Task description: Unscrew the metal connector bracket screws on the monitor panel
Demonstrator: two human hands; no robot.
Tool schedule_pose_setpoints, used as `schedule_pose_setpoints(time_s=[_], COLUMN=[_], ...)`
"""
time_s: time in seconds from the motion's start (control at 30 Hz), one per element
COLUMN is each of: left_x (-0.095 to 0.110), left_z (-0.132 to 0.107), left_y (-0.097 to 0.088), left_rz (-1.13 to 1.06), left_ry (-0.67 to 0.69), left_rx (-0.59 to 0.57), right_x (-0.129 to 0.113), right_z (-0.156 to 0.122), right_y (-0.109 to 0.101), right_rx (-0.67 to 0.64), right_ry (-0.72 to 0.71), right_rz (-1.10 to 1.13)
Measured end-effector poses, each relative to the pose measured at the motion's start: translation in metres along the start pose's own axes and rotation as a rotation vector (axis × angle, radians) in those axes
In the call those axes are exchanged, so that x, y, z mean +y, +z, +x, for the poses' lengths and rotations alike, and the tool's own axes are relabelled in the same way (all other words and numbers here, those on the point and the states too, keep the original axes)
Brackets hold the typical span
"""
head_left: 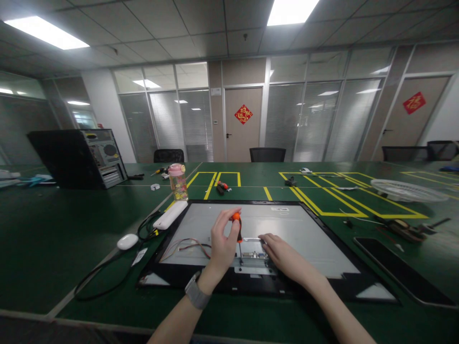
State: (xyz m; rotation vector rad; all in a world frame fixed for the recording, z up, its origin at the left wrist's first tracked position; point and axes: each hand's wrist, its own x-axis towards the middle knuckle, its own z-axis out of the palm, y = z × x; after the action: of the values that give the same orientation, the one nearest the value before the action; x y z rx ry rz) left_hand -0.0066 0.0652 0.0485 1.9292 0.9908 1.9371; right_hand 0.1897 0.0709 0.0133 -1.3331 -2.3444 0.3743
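A monitor panel (pixel 304 229) lies face down on the green table, its grey metal back up inside a black frame. My left hand (pixel 221 241) pinches an orange-handled screwdriver (pixel 237 225) held upright, tip down on a small circuit board (pixel 254 254) near the panel's front edge. My right hand (pixel 283 253) rests flat on the panel beside that board, fingers touching its right end. Thin red and white wires (pixel 188 244) run across the panel to the left of my left hand. A watch sits on my left wrist.
A white power strip (pixel 170 214), a white mouse (pixel 127 241) and black cables (pixel 107 277) lie left of the panel. A pink-capped bottle (pixel 178 181) and a black computer case (pixel 81 157) stand behind. A white fan grille (pixel 407 189), tools and a dark flat panel (pixel 401 274) are on the right.
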Motion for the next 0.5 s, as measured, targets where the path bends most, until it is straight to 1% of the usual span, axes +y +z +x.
schedule_pose_setpoints(time_s=[0.17,0.37,0.5], left_x=[-0.0031,-0.001,-0.0001], left_z=[-0.0014,-0.0011,-0.0005], left_y=[0.0009,-0.0009,-0.0004], left_rz=[0.014,-0.02,0.031], left_ry=[-0.024,-0.022,-0.001], left_rx=[0.028,-0.022,0.038], right_x=[-0.0017,0.0013,0.0013], right_z=[-0.0001,0.0009,0.0003], right_y=[-0.0007,0.0012,0.0013], right_rx=[-0.004,0.002,0.01], right_ry=[0.001,-0.004,-0.016], right_rz=[-0.01,-0.001,0.004])
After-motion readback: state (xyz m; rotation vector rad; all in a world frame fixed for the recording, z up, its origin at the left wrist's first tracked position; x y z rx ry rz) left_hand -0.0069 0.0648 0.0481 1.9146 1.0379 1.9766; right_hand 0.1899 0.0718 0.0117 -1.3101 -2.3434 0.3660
